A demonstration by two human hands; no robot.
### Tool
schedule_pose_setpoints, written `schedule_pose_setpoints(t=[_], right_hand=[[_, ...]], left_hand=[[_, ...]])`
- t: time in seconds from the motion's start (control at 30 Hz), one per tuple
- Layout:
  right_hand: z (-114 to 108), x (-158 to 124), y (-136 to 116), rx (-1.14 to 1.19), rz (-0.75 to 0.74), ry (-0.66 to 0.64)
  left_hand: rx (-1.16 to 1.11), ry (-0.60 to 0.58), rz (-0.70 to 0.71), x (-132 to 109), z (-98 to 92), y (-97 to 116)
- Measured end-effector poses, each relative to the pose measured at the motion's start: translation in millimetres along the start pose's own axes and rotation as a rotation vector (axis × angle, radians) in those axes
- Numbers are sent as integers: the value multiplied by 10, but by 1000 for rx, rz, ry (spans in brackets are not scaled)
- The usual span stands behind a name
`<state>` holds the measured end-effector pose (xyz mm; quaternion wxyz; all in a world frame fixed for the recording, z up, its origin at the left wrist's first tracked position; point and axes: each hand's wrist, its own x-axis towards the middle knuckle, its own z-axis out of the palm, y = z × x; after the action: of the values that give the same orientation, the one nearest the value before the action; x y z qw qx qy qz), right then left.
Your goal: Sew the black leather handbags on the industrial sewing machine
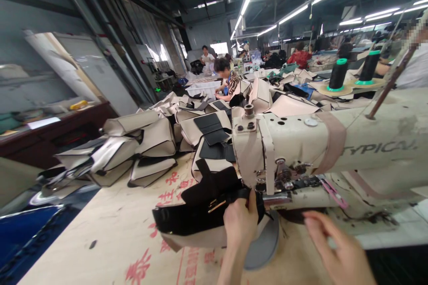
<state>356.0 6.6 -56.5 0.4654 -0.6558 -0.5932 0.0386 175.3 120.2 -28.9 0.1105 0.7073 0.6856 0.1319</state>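
Observation:
A black and beige handbag (197, 218) lies on its side under the head of a cream sewing machine (294, 138). Its dark flap stands up, and a thin gold-coloured metal piece shows on the black side. My left hand (239, 222) is closed on the bag's edge close to the needle area, thumb pointing up; the needle itself is hidden. To the right, below the machine's arm, my right hand (337, 245) is held in the air, slightly blurred. Its fingers are loosely bent and apart, with nothing visible in them. A grey round disc (264, 249) sits beneath the bag.
Many beige bags with black trim (155, 138) are piled behind the wooden table (113, 231), which bears red lettering. Two black thread spools (337, 75) stand above the machine. A blue bin (26, 236) is at lower left. Several people work farther back.

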Motion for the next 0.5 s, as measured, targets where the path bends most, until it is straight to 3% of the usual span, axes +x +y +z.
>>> schedule_pose_setpoints(t=[0.07,0.17,0.33,0.5], right_hand=[[454,86,-357,169,129,-207],[870,261,-559,150,226,-275],[970,331,-455,110,237,-291],[966,306,-490,338,399,-225]], left_hand=[[-5,-9,2,-2,-4,4],[-35,-48,7,1,-9,0],[-79,-46,23,16,9,-29],[-81,-36,48,19,16,-30]])
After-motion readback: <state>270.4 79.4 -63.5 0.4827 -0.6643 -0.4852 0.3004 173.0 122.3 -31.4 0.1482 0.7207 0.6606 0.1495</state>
